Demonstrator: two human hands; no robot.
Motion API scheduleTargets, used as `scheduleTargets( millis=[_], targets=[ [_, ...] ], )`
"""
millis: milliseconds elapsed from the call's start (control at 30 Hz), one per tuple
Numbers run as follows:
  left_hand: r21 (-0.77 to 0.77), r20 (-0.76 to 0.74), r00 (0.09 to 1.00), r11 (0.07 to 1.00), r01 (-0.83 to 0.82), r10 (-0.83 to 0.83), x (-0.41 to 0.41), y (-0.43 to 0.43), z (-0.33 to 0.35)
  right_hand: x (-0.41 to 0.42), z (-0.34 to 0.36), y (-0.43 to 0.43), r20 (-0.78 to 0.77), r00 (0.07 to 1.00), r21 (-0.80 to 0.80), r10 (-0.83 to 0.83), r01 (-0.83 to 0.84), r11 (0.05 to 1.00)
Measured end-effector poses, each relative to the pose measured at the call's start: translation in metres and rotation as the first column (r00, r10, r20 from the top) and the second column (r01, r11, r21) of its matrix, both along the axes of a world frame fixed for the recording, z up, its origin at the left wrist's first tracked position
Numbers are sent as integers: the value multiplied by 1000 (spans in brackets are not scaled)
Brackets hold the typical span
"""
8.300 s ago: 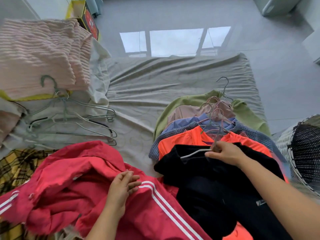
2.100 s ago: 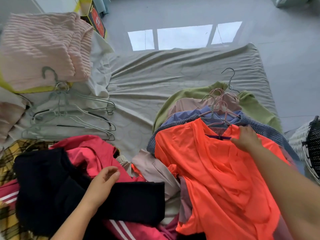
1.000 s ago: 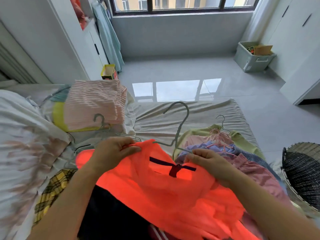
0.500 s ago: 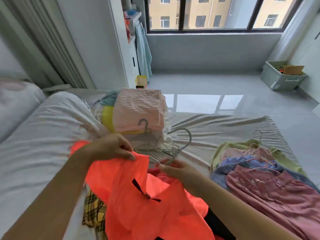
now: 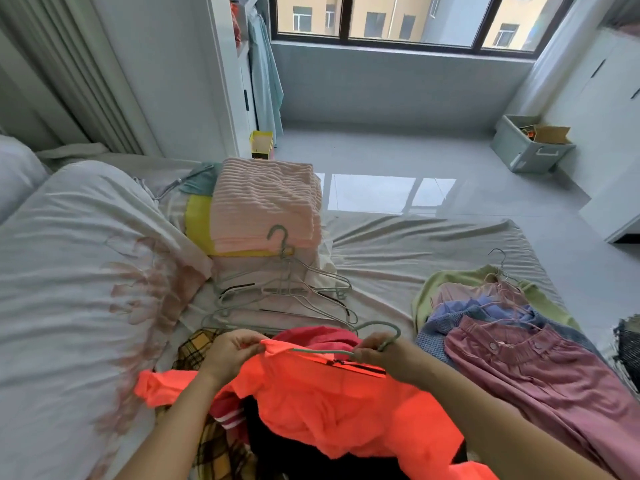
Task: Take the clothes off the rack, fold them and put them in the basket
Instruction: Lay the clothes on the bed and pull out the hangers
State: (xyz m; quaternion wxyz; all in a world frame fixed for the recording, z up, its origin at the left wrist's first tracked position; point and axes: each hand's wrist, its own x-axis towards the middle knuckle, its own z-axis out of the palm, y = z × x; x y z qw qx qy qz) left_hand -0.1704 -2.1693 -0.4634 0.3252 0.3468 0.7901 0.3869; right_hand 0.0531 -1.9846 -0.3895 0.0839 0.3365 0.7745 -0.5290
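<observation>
I see the left hand [image 5: 230, 348] pinching the shoulder edge of the bright orange synthetic T-shirt [image 5: 332, 393] while the right hand [image 5: 375, 351] is closed on the neck of the pale green wire hanger [image 5: 377, 336], whose long axis runs left-right between the hands, one arm lying bare over the collar. The shirt hangs low over the bed; the dark woven basket [image 5: 628, 344] sits at far right, contents not visible, right hand nearer

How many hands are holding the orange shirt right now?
2. The left hand pinches the orange shirt at its shoulder; the right hand grips the collar and the hanger.
</observation>
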Motion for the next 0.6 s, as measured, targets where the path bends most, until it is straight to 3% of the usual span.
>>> scheduleTargets(
  millis=[133,233,300,433,600],
  targets=[
    [-112,-142,988,990,-80,64,16,20,-5,2,1,1,37,999,-45,-32,34,998],
    [-54,-80,979,980,-192,188,47,32,4,1,3,2,-10,989,-109,-147,145,983],
    [-47,-93,979,981,-189,184,57,34,-2,1,2,1,-22,983,-146,-184,179,973],
    [36,-121,972,979,-201,204,35,38,-7,3,3,0,-32,975,-148,-220,213,966],
    [-65,-159,963,971,-231,219,-13,24,-11,23,8,8,-35,991,-97,-130,126,987]
  ],
)
